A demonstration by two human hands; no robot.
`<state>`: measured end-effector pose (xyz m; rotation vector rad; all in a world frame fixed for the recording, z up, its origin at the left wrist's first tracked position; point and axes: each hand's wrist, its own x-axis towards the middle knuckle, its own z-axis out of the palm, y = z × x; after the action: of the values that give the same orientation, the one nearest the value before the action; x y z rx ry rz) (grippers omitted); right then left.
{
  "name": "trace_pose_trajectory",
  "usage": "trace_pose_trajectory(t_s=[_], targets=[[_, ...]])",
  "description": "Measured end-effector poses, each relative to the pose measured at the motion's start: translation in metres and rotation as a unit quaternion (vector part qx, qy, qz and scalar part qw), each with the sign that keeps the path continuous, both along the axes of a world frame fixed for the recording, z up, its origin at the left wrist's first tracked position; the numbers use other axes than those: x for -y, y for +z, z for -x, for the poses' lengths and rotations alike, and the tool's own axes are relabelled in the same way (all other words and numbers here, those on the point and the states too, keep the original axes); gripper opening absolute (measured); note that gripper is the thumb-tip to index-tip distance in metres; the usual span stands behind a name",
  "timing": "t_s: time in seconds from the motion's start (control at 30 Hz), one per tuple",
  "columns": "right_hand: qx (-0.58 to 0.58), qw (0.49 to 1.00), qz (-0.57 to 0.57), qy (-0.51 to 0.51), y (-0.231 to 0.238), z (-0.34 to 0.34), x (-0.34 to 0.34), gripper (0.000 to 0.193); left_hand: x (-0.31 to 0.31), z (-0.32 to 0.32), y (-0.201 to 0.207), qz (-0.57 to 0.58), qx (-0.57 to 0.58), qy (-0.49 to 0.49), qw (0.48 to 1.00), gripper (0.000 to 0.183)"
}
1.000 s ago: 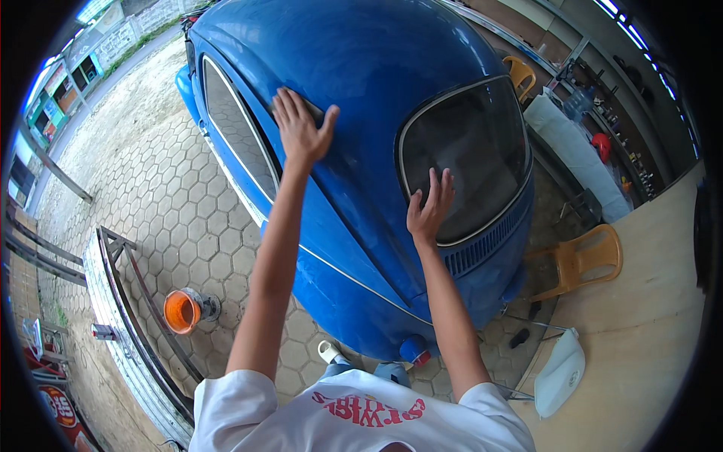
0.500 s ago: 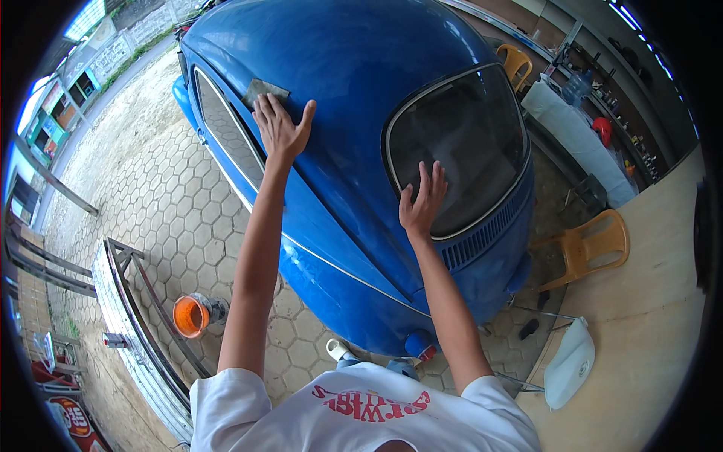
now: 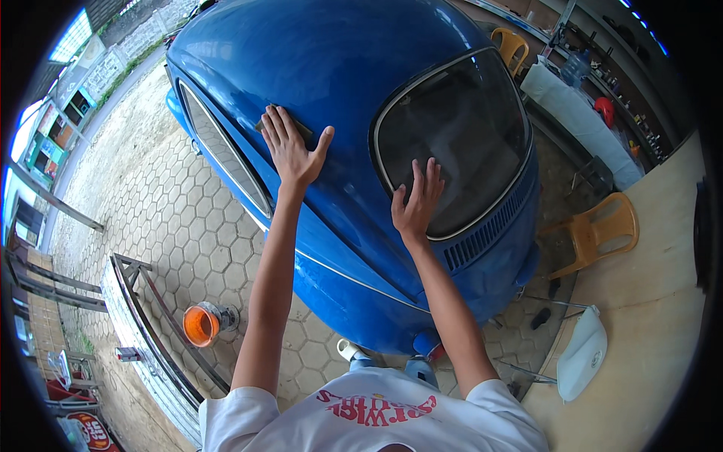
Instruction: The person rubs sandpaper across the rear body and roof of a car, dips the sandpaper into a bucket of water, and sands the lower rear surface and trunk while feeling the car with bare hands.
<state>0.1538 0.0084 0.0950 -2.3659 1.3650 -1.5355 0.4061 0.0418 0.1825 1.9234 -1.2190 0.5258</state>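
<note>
A rounded blue car (image 3: 339,83) stands in front of me. On its roof, above the side window (image 3: 226,143), my left hand (image 3: 294,157) lies flat with fingers stretched and the thumb spread out. Under those fingers is a thin greyish sheet (image 3: 304,130), mostly covered by the hand. At the lower left edge of the dark rear window (image 3: 471,124), my right hand (image 3: 419,205) is held with fingers apart and nothing in it. Whether its palm touches the car I cannot tell.
An orange bucket (image 3: 200,325) stands on the paving left of me, beside a long metal-framed bench (image 3: 143,331). To the right are a yellow plastic chair (image 3: 599,233), a white seat-like panel (image 3: 582,354) and a covered table (image 3: 576,120) near cluttered shelves.
My left hand and the sheet have slid right and nearer to me over the roof, and the fingers now cover more of the sheet. The whole view has shifted slightly.
</note>
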Motion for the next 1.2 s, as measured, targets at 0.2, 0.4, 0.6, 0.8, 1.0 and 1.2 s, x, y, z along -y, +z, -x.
trace_pose_trajectory(t_s=[0.2,0.4,0.6,0.8,1.0,1.2], targets=[[-0.003,1.000,-0.021,0.007,0.001,0.002,-0.003,0.063,0.052,0.048,0.028,0.004,0.032,-0.038,0.999,0.118],[0.038,0.995,-0.059,0.076,0.006,-0.014,-0.017,0.059,0.144,0.081,0.080,-0.100,0.135,0.005,0.986,0.115],[0.095,0.974,-0.077,0.193,-0.006,0.001,-0.010,0.056,0.119,0.110,0.062,-0.072,0.078,-0.114,0.988,0.100],[0.017,0.927,-0.093,0.363,-0.017,0.037,-0.015,0.053,0.056,0.120,0.017,0.027,0.110,0.018,0.993,0.072],[0.101,0.865,-0.108,0.480,-0.015,0.062,0.019,0.043,0.056,0.128,0.014,0.082,0.097,0.049,0.991,0.043],[0.142,0.896,0.025,0.419,0.080,0.024,0.091,0.041,0.054,0.121,0.007,0.136,0.083,0.078,0.984,0.035]])
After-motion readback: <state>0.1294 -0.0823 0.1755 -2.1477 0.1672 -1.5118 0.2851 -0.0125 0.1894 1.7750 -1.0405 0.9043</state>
